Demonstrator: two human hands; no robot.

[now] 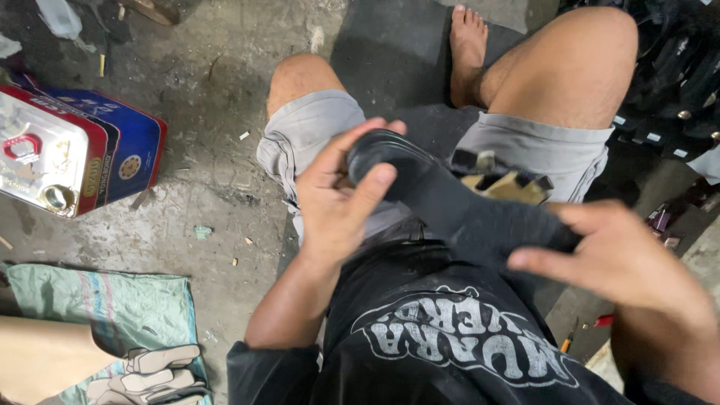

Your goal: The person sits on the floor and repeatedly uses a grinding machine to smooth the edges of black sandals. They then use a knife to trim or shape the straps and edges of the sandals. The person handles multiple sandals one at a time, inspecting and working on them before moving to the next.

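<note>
A black shoe upper (442,199) lies across my lap, its rounded toe end pointing left. My left hand (337,195) grips the toe end, thumb on top and fingers curled behind it. My right hand (615,262) holds the other end at the right, fingers spread over the dark material. Behind the black shoe upper, on my right thigh, rests a tan piece with black edges (506,184). I sit on the floor in grey shorts and a black printed shirt.
A red and blue metal tin (75,150) lies on the concrete floor at the left. A green cloth (97,307) with pale cut shoe pieces (154,371) is at the lower left. Dark shoe parts (675,82) pile at the upper right. Small tools (581,330) lie at the right.
</note>
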